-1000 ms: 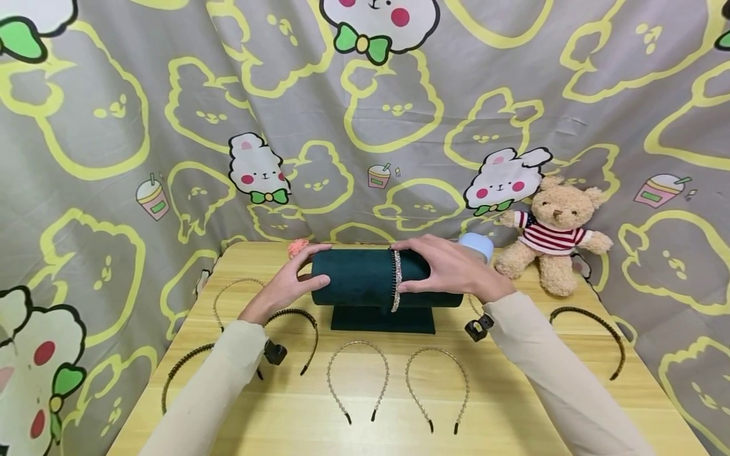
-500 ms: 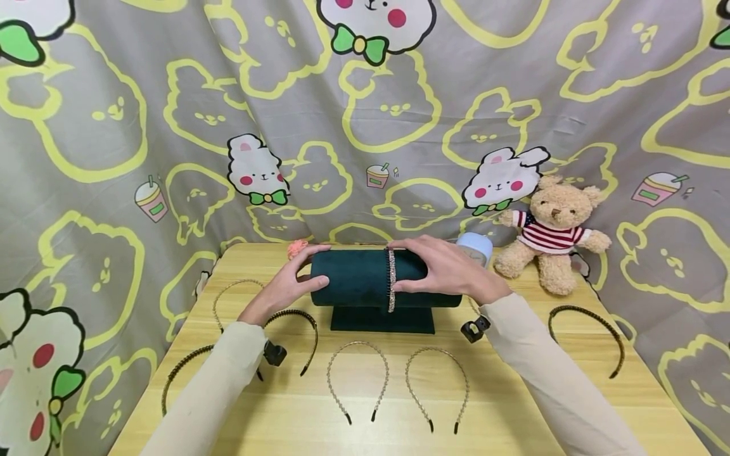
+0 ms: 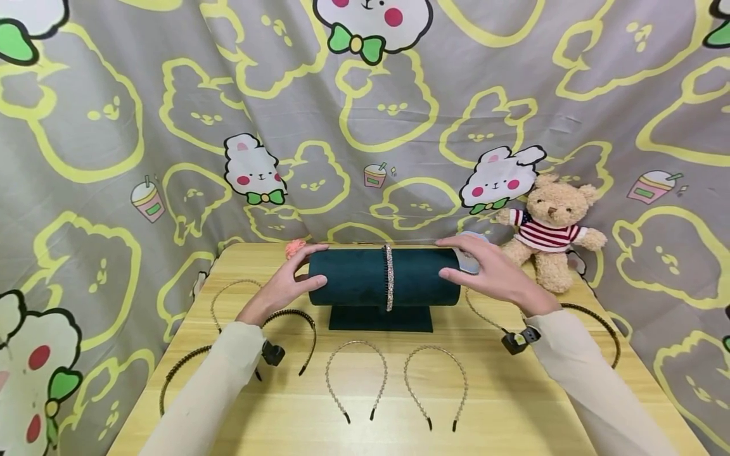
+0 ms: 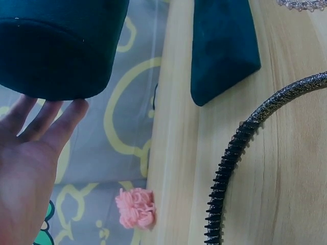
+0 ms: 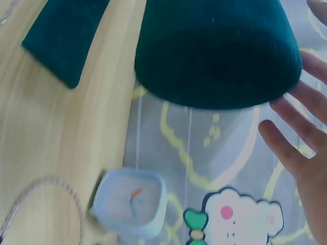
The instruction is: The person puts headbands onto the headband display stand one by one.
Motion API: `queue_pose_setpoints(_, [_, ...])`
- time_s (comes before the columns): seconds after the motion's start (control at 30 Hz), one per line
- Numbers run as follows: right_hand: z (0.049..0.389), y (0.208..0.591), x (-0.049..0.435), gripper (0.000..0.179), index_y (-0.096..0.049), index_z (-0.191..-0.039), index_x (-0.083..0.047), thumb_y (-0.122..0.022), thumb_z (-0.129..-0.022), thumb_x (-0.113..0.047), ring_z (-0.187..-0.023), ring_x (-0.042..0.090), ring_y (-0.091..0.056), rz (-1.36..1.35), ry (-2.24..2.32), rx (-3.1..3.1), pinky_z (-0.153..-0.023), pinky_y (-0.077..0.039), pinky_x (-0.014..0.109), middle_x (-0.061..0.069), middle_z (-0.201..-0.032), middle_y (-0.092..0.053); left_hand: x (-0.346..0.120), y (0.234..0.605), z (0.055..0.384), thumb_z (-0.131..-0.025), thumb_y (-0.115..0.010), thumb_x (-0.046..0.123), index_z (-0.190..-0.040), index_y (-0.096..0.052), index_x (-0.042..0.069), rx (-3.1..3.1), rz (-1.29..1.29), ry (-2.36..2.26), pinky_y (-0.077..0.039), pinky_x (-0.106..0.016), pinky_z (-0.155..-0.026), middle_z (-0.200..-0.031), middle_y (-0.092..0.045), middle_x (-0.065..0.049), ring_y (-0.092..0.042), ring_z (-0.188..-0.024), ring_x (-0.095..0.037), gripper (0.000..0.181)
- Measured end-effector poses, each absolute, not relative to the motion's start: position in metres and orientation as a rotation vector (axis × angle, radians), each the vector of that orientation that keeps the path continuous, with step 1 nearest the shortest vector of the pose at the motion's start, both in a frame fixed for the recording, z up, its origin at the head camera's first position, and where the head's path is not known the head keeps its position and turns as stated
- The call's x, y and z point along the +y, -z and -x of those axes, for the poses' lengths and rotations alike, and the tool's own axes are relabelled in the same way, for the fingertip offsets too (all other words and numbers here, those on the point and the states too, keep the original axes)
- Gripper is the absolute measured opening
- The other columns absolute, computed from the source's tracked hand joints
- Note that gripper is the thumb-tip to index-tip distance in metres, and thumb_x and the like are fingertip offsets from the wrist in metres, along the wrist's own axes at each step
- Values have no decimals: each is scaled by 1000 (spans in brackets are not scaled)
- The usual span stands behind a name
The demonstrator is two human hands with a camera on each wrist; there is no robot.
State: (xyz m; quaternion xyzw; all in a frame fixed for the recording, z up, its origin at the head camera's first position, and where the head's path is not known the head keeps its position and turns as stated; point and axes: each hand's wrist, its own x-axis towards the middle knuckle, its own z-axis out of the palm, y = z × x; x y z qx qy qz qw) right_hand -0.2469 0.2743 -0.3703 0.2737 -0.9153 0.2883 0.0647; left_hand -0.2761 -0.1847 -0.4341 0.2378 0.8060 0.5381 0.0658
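Note:
A dark green velvet headband display stand [image 3: 350, 277] stands in the middle of the table, its roll lying sideways on a flat base. A sparkly rhinestone headband [image 3: 390, 278] sits around the roll, slightly right of its middle. My left hand [image 3: 282, 288] holds the roll's left end, thumb in front and fingers behind; in the left wrist view the fingertips touch its edge. At the right end is my right hand [image 3: 499, 275], fingers spread and holding nothing. The right wrist view shows some of those fingers [image 5: 301, 120] at the roll's rim, partly hidden behind it.
Two beaded headbands [image 3: 357, 343] [image 3: 436, 348] lie in front of the stand. More lie left, including a dark one [image 3: 310, 329], and right, including another dark one [image 3: 604, 324]. Behind are a coral fuzzy item [image 3: 294, 247], a light-blue container [image 5: 130, 201] and a teddy bear [image 3: 552, 231].
My right hand has let go of the rhinestone headband and moved right to the roll's end. The headband shifted slightly left along the roll beforehand. My left hand has stayed at the left end.

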Motion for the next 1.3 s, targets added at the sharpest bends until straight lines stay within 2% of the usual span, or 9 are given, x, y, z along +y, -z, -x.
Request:
queue_pose_setpoints(0.13, [238, 378, 291, 51, -62, -153, -27, -76, -105, -34, -132, 30, -65, -814, -891, -2720, -109, -54, 58, 3, -154, -62, -186, 434, 275, -106, -72, 35, -167, -42, 30, 2432, -721, -1623, -27, -75, -128, -180, -24, -1, -17, -167, -42, 68])
queue_pose_setpoints(0.2, [234, 383, 299, 49, -63, -153, -26, -75, -105, -28, -129, 26, -67, -807, -916, -2693, -107, -57, 47, 3, -154, -62, -186, 434, 275, -106, -72, 35, -166, -42, 31, 2431, -721, -1624, -26, -75, -128, -180, -24, -1, -18, -167, -42, 68])
queue_pose_setpoints(0.4, [216, 400, 320, 44, -66, -149, -25, -73, -106, -20, -133, 7, -60, -710, -974, -2665, -105, -51, 18, 5, -153, -64, -185, 434, 275, -106, -72, 35, -165, -43, 34, 2434, -716, -1621, -27, -74, -128, -180, -24, -1, -18, -167, -42, 67])
queue_pose_setpoints(0.57, [202, 418, 334, 40, -68, -146, -27, -71, -107, -17, -132, -5, -57, -645, -1152, -2674, -103, -51, 15, 5, -150, -66, -186, 435, 275, -106, -72, 35, -167, -41, 29, 2432, -715, -1614, -28, -73, -128, -179, -24, -1, -20, -166, -41, 69])
queue_pose_setpoints(0.73, [193, 441, 343, 36, -68, -145, -13, -66, -109, -8, -130, -4, -61, -704, -1394, -2640, -102, -54, 15, 12, -148, -66, -186, 435, 276, -106, -72, 34, -168, -40, 24, 2434, -718, -1614, -29, -73, -128, -179, -26, -1, -22, -165, -40, 70])
queue_pose_setpoints(0.93, [186, 468, 343, 35, -65, -144, -1, -64, -110, -6, -130, -1, -64, -718, -1583, -2619, -104, -55, 16, 17, -148, -65, -186, 434, 275, -106, -72, 35, -168, -41, 26, 2438, -718, -1611, -27, -74, -128, -179, -25, -1, -19, -167, -41, 70])
queue_pose_setpoints(1.07, [183, 481, 339, 35, -66, -144, -2, -65, -109, -7, -130, 1, -65, -693, -1662, -2620, -106, -54, 16, 23, -149, -63, -186, 434, 275, -106, -72, 35, -166, -42, 31, 2436, -718, -1614, -28, -73, -128, -179, -25, -2, -20, -166, -41, 68])
queue_pose_setpoints(1.2, [179, 495, 333, 34, -68, -142, -7, -65, -109, -7, -128, 4, -66, -681, -1692, -2635, -106, -53, 17, 20, -148, -65, -186, 435, 277, -106, -72, 36, -166, -42, 32, 2435, -725, -1615, -29, -73, -128, -179, -25, -2, -20, -166, -41, 67])
queue_pose_setpoints(1.3, [178, 505, 328, 33, -68, -142, -3, -64, -109, -7, -128, 7, -67, -719, -1714, -2650, -105, -54, 19, 22, -147, -66, -186, 435, 277, -106, -72, 36, -166, -42, 31, 2439, -726, -1612, -29, -73, -128, -179, -25, -1, -21, -166, -41, 68])
